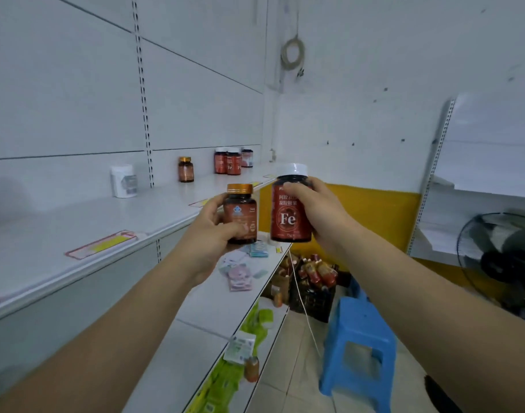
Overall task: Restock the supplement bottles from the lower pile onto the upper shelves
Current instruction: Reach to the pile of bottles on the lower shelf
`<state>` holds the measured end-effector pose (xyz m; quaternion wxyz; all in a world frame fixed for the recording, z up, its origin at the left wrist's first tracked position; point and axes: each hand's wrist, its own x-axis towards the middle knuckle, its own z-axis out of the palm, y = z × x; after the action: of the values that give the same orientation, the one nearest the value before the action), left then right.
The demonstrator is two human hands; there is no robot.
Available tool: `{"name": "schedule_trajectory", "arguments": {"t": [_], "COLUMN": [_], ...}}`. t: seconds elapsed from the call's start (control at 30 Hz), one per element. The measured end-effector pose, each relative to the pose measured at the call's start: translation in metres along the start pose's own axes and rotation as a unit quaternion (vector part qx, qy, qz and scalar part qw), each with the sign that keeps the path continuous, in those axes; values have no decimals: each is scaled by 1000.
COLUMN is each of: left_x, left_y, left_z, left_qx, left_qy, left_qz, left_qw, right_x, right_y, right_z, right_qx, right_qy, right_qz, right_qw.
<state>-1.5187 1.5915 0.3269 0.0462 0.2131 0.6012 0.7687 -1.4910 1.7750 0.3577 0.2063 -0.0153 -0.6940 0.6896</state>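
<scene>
Hiding part of each label, the fingers are making the small words hard to read. The left hand [216, 234] is wrapping around a brown bottle [240, 216] with an orange cap, thumb across the front. The right hand [311, 210] is gripping a taller red bottle [289, 207] with a white cap and a big white "Fe" on it. Both bottles are standing upright, side by side but not touching, in the air just past the front edge of the upper shelf [76, 222]. More bottles are sitting far back on that shelf: a blurry white one [123, 180], a small brown one [186, 169], and a red group [233, 160] by the corner. Pink and blue packets [239, 274] are lying on the lower shelf [219, 296]. Down on the floor, a dark pile of bottles [316, 272] is looking fuzzy beside a blue stool [359, 347]. A black fan [502, 257] is being cut off at the right edge.
</scene>
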Motion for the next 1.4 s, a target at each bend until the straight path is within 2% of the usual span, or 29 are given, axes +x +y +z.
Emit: {"name": "schedule_trajectory", "arguments": {"t": [0.23,0.5,0.63,0.8,0.9,1.0,1.13,1.3,1.4], "left_x": [150,289,338,372,385,402,425,453,467], "left_y": [-30,-71,-80,-79,-80,-83,-81,-78,-79], "left_z": [16,18,12,-21,-48,-72,-92,-117,-129], "left_qx": [75,168,243,307,354,411,549,716,751], "left_qy": [41,136,212,314,347,353,310,301,320], "left_qz": [-12,28,22,-3,-39,-39,-33,-46,-64], "left_qw": [996,976,946,898,868,840,775,629,574], "right_x": [162,346,422,483,506,529,558,586,598], "right_y": [28,81,101,118,130,143,155,164,167], "right_z": [-23,-28,-16,31,66,92,109,124,133], "right_qx": [-17,-6,4,23,15,5,-10,-43,-49], "right_qy": [-51,-143,-219,-308,-340,-365,-386,-424,-440], "right_qz": [-11,-45,-56,-55,-55,-63,-69,-71,-80], "right_qw": [999,989,974,950,939,929,920,902,893]}}
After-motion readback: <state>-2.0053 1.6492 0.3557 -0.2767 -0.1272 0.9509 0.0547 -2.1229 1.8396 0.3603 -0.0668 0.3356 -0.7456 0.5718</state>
